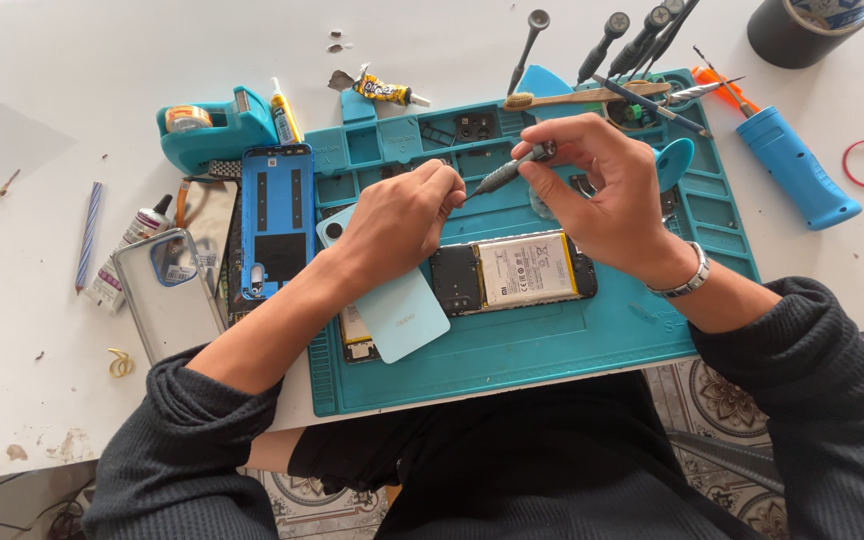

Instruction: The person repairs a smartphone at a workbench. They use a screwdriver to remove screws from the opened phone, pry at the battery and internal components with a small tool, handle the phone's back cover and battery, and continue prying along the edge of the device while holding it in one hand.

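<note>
The precision screwdriver [512, 167] sits slanted between your two hands above the teal repair mat [552, 340], its knurled cap end pinched in your right hand [607, 195] and its tip running down and left into the closed fingers of your left hand [402, 215]. Both grips are clamped: the right on the driver's upper handle, the left bunched around the tip end, though whether it also holds a bit or a screw there is hidden by the fingers. The likely trouble is something small slipping out of that left pinch; it would drop among the mat's compartments or onto the opened phone [512, 272] lying just below your hands, with its battery exposed. A slip of the driver point toward that battery would be worse, so keep the tip aimed away from it. Your left forearm also lies over the pale blue back cover [402, 315] and could nudge it off the mat edge. On the bench [32, 140] the blue phone frame [277, 220] lies just left of your left wrist, apart from it.
</note>
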A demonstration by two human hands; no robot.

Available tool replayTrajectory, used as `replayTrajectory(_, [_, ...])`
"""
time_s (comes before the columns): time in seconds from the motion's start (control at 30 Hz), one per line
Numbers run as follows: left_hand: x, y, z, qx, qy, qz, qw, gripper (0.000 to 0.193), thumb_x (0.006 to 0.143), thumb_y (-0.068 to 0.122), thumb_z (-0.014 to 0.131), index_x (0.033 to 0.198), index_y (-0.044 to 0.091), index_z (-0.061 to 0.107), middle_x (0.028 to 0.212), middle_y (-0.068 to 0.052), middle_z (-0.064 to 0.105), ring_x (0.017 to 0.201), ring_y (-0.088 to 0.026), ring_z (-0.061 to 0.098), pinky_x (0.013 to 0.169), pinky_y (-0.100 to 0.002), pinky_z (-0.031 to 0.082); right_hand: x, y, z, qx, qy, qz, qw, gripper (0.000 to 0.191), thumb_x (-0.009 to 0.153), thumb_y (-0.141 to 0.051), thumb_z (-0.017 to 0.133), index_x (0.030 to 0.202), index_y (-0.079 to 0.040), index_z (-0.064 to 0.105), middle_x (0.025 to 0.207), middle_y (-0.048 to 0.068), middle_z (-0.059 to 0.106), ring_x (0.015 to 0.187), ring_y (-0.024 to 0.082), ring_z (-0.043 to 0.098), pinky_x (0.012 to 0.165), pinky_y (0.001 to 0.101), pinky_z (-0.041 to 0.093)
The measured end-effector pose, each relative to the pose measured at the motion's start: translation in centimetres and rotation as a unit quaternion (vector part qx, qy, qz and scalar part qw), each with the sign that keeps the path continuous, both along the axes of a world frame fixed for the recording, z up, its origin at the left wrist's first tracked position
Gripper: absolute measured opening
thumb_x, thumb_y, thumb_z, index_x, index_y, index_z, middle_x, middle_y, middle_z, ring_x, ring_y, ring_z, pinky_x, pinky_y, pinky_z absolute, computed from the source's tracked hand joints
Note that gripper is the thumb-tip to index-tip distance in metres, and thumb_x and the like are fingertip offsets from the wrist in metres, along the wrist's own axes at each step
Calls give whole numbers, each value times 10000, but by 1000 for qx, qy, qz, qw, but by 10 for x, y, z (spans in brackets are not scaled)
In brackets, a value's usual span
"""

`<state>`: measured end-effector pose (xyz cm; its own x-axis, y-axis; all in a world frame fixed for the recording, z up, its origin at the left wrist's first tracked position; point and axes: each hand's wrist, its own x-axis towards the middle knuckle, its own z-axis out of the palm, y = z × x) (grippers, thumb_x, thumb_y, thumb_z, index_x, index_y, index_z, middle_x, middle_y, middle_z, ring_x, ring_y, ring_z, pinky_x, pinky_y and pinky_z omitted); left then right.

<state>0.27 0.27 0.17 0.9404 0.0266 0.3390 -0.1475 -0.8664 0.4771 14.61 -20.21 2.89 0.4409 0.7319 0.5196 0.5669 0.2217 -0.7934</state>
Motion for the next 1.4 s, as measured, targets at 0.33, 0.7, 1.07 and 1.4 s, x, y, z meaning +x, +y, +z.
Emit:
replayTrajectory(0.33, [-4, -3, 8, -11, 16, -3, 1000, 254, 1091, 220, 488, 990, 33, 628, 887, -128, 627, 764, -336, 653, 672, -462, 504, 2, 1, 0, -26, -13, -9, 1000, 192, 1011, 33, 707, 1185, 8, 631, 1122, 111, 729, 1056, 164, 739, 941, 298, 616])
replayTrajectory(0.7, [-5, -3, 12, -21, 22, -10, 999, 278, 1090, 231, 452, 986, 42, 626, 841, -119, 614, 723, -325, 643, 649, -459, 495, 0, 3, 1, -56, -49, 23, 997, 166, 971, 21, 724, 1121, 3, 655, 1063, 95, 746, 1005, 156, 745, 901, 302, 612])
replayTrajectory(1.07, [-5, -3, 15, 3, 19, -25, 1000, 227, 918, 240, 683, 1009, 35, 645, 829, -91, 633, 701, -264, 665, 613, -418, 514, 3, 1, 1, -13, -12, -6, 1000, 186, 1012, 32, 704, 1181, 11, 628, 1130, 109, 720, 1090, 162, 731, 966, 299, 615])
replayTrajectory(1.4, [-2, -1, 6, -5, 10, -5, 1000, 158, 953, 198, 719, 981, 60, 648, 870, -64, 669, 740, -224, 694, 627, -388, 536, 3, 0, -1, -15, -8, -9, 1000, 183, 1014, 23, 705, 1179, 10, 628, 1134, 111, 719, 1092, 163, 731, 971, 299, 613])
